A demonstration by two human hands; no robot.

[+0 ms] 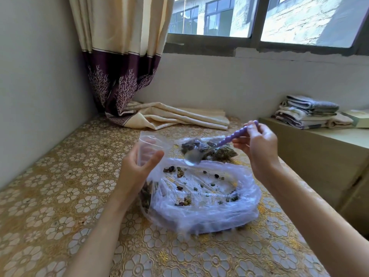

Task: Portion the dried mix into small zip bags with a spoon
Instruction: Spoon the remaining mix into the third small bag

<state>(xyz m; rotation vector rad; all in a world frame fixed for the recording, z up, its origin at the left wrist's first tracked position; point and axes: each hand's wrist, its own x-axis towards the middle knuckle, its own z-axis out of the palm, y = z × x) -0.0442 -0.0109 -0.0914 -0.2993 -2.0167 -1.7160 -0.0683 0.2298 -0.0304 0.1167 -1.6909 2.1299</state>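
Forearms frame a large clear plastic bag (201, 198) lying open on the floral tablecloth (60, 196), with only scattered dried mix (199, 186) inside. Left hand (137, 168) pinches a small zip bag (151, 146) by its mouth; it is limp, light film, best held at the rim. Right hand (257, 140) grips the purple-handled spoon (211, 150), its bowl apparently empty. Filled bags (209, 149) lie beyond; curtain (119, 62), window (259, 19) and folded towels (307, 112) behind.

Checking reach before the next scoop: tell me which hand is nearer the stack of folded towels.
Right. The right hand, gripping the purple spoon, is just left of the folded towels and nearer the camera; the left hand, holding the small zip bag, sits far left of them.
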